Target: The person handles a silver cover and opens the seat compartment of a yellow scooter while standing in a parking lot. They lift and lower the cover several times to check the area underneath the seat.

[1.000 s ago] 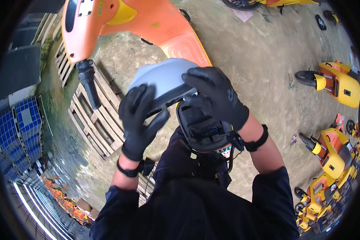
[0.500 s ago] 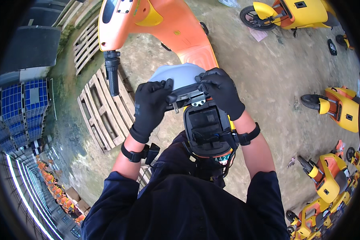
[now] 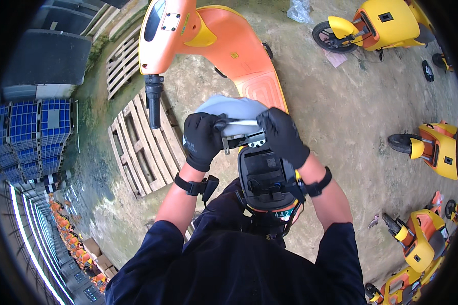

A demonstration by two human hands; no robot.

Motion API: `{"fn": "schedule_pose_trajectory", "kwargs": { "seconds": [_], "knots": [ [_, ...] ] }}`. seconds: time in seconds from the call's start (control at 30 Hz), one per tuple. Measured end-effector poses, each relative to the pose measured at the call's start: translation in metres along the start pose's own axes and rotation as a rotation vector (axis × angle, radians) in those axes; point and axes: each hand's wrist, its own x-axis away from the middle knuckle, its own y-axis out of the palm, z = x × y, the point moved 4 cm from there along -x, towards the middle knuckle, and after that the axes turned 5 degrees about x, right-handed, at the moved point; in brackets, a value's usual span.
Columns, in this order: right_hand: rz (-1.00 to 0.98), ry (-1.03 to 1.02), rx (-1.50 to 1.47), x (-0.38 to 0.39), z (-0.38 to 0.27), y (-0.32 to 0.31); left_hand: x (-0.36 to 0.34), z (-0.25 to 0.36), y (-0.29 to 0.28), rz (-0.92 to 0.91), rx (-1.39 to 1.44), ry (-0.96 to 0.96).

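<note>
An orange and yellow scooter (image 3: pixel 247 56) stands before me with its seat tipped up on a metal hinge bracket (image 3: pixel 256 139). Over the raised seat lies a light grey seat cover (image 3: pixel 229 105). My left hand (image 3: pixel 202 140), in a black glove, is closed on the cover's left edge. On its right edge, my gloved right hand (image 3: pixel 285 134) pinches the cover, and a pale strip of its edge stretches between both hands. Below them the black storage compartment (image 3: pixel 262 170) is exposed. My fingertips partly hide the seat's underside.
Wooden pallets (image 3: pixel 140 145) lie left of the scooter, near its black handlebar grip (image 3: pixel 154 109). Blue crates (image 3: pixel 38 124) are stacked farther left. Several yellow scooters (image 3: pixel 435 147) stand along the right. A clear plastic bag (image 3: pixel 299 11) lies on the concrete floor at the top.
The view has shifted, so the scooter appears lower and farther right. My hands have drawn the cover's near edge up and taut, showing a pale strip between them.
</note>
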Motion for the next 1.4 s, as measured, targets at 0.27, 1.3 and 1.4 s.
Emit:
{"fn": "schedule_pose_trajectory", "kwargs": {
  "seconds": [0.27,1.3,1.4],
  "knots": [
    [0.161,-0.036,0.285,0.008,-0.008,0.009,-0.002,-0.005,-0.009,-0.193,0.12,0.019],
    [-0.092,1.191,0.03,0.269,0.076,-0.024,0.235,0.1,0.047,-1.344,1.564,-0.631],
    [0.013,1.146,-0.108,0.282,0.085,-0.022,0.215,0.018,0.054,-0.631,1.39,-1.126]
  ]
}}
